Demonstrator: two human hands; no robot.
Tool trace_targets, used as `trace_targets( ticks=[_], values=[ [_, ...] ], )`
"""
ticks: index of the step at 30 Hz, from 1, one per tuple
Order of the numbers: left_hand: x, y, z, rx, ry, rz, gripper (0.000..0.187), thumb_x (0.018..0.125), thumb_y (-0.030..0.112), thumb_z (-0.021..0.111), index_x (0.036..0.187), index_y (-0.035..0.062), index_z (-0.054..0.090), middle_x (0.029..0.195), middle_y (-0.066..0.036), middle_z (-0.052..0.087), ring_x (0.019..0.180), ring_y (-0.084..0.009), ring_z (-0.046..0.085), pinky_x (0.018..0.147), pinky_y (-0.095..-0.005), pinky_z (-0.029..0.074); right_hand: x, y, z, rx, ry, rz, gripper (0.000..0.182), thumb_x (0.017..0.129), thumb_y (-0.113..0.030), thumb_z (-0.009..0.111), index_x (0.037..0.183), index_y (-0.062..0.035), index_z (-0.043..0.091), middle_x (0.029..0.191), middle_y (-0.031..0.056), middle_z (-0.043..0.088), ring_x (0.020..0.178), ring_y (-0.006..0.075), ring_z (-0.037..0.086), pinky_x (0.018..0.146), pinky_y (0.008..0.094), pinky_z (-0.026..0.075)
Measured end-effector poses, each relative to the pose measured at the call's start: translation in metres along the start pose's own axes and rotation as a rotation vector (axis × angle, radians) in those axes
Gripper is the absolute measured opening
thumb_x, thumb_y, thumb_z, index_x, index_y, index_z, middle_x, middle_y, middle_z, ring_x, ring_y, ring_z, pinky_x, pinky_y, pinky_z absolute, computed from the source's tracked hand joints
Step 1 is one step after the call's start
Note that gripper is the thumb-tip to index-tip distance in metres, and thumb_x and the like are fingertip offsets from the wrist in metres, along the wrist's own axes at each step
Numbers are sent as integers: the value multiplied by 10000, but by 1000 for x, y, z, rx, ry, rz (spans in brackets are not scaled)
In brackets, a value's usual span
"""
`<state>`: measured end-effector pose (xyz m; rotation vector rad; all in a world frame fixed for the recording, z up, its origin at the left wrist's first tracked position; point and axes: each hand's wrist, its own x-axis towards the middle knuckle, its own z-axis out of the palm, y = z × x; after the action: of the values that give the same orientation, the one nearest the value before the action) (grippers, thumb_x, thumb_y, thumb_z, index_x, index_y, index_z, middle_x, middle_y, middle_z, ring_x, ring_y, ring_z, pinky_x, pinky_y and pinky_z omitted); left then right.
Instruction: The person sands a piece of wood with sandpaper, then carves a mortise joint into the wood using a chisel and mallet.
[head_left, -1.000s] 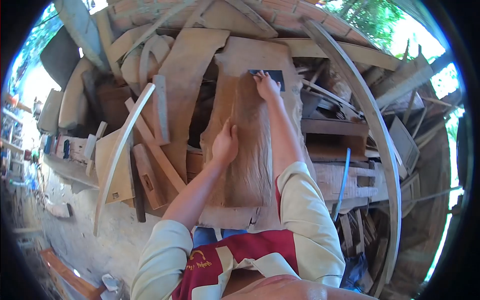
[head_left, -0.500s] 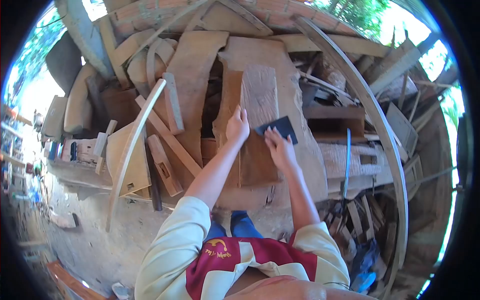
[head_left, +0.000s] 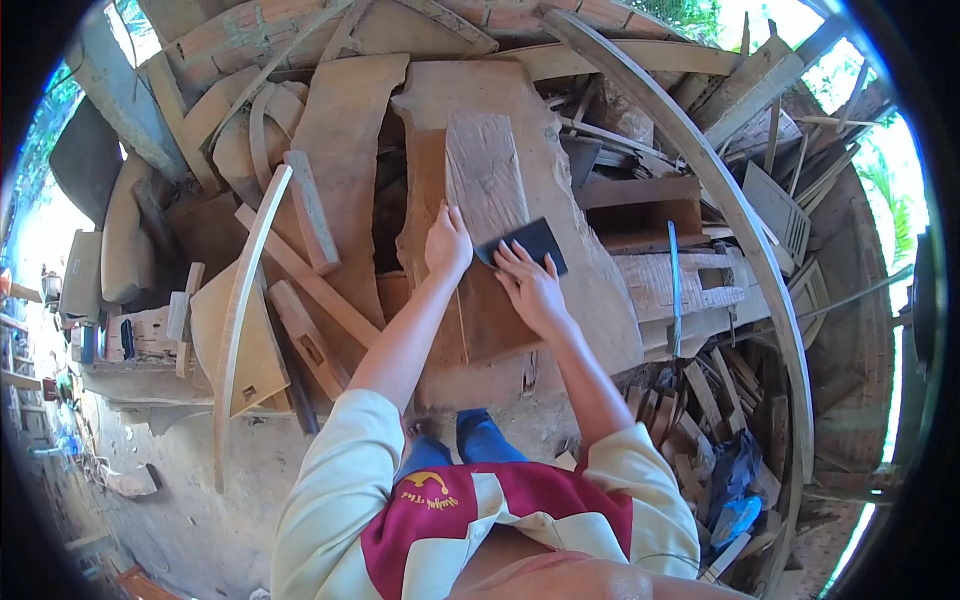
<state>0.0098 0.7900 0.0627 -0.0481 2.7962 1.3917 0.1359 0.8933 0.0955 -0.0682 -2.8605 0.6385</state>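
Note:
A long wooden block point(head_left: 484, 165) lies on a broad rough-edged slab point(head_left: 595, 290); its far part is pale and weathered, its near part browner. My left hand point(head_left: 449, 243) is closed round the block's left edge, about midway along. A black sheet that looks like sandpaper point(head_left: 542, 243) rests across the block's right side, one corner reaching past its edge. My right hand point(head_left: 532, 290) presses this sheet down, the fingers spread over its near part. The sheet's underside is hidden.
Curved wooden strips point(head_left: 255, 245) and mortised pieces point(head_left: 305, 345) lie to the left. A long bent beam point(head_left: 720, 180) arcs down the right side. A blue blade-like strip point(head_left: 674, 290) stands beside a weathered timber point(head_left: 660, 285). Scrap wood point(head_left: 705, 400) is piled below right.
The whole view has shifted, so everything sits further left and a little higher. My right hand's fingers lie flatter and more spread on the sheet. My left hand keeps its hold on the block.

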Motion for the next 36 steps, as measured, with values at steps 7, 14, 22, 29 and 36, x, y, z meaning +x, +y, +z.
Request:
trace_targets(
  ticks=[7, 14, 22, 29, 36],
  values=[
    [-4, 12, -13, -106, -70, -8, 432, 921, 297, 315, 1203, -1, 453, 1070, -256, 535, 1013, -383, 506, 858, -400, 403, 209, 46, 31, -108, -163, -37, 388, 902, -360, 350, 1212, -170, 484, 1346, -24, 371, 1242, 178, 344, 969, 578, 234],
    [-2, 10, -11, -66, -50, -81, 431, 916, 313, 326, 1198, 16, 458, 1046, -252, 547, 1001, -381, 512, 848, -403, 404, 332, 51, 44, -134, -342, 221, 440, 908, -405, 278, 1261, -193, 433, 1364, -17, 341, 1270, 184, 295, 999, 554, 206],
    [-4, 11, -13, -128, -43, -38, 415, 909, 324, 332, 1179, 46, 482, 1006, -251, 559, 959, -389, 528, 816, -434, 413, 291, 68, 61, -35, -169, -47, 440, 917, -377, 272, 1252, -153, 448, 1339, 27, 377, 1261, 220, 305, 1011, 493, 235],
    [-1, 0, -5, -210, -36, -39, 436, 909, 365, 307, 1091, 43, 537, 973, -235, 577, 926, -388, 543, 789, -442, 432, 67, 2, 1, 76, -172, 54, 359, 904, -293, 384, 1183, -111, 517, 1306, 46, 420, 1247, 218, 333, 1020, 481, 208],
    [-4, 4, -3, -122, 32, -22, 427, 905, 364, 297, 1091, 77, 554, 925, -199, 609, 868, -361, 582, 750, -444, 460, -88, -53, -21, 57, -94, 206, 331, 881, -257, 456, 1171, -116, 531, 1280, 45, 452, 1232, 213, 360, 1003, 480, 230]
  ],
)
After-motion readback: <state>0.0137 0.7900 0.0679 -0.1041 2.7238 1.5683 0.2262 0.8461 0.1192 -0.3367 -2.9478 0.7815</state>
